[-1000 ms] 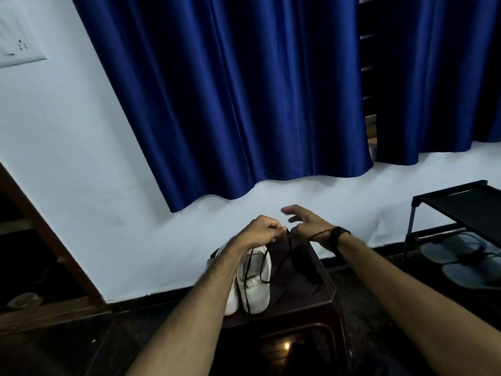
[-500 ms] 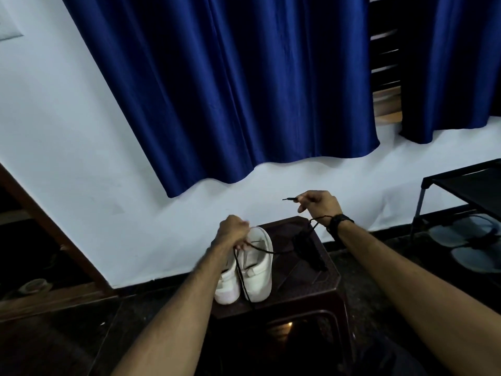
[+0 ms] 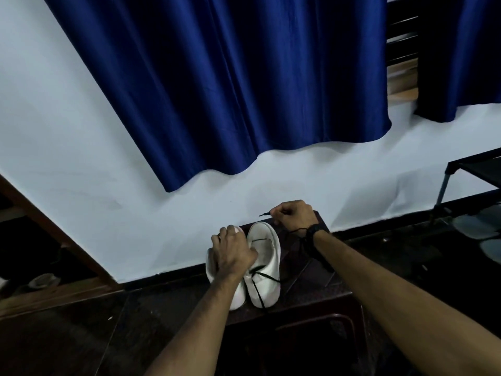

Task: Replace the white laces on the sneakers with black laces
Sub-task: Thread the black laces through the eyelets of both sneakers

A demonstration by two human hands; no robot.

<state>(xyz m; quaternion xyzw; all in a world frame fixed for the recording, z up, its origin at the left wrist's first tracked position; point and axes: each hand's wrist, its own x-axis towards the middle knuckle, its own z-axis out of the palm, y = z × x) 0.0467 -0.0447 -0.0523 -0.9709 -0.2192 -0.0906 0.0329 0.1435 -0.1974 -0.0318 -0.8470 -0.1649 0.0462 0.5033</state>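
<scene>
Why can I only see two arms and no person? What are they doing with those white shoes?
The camera sits on the person's head and looks forward and down, so you see only their own arms reaching out. There is no robot here, just two bare hands. Two white sneakers stand side by side on a dark brown stool in front of a white wall with a blue curtain. The left hand rests on the left shoe, holding it steady. The right hand pinches the tip of a black lace, which runs down to the right shoe. The person is putting black laces into the shoes.
</scene>
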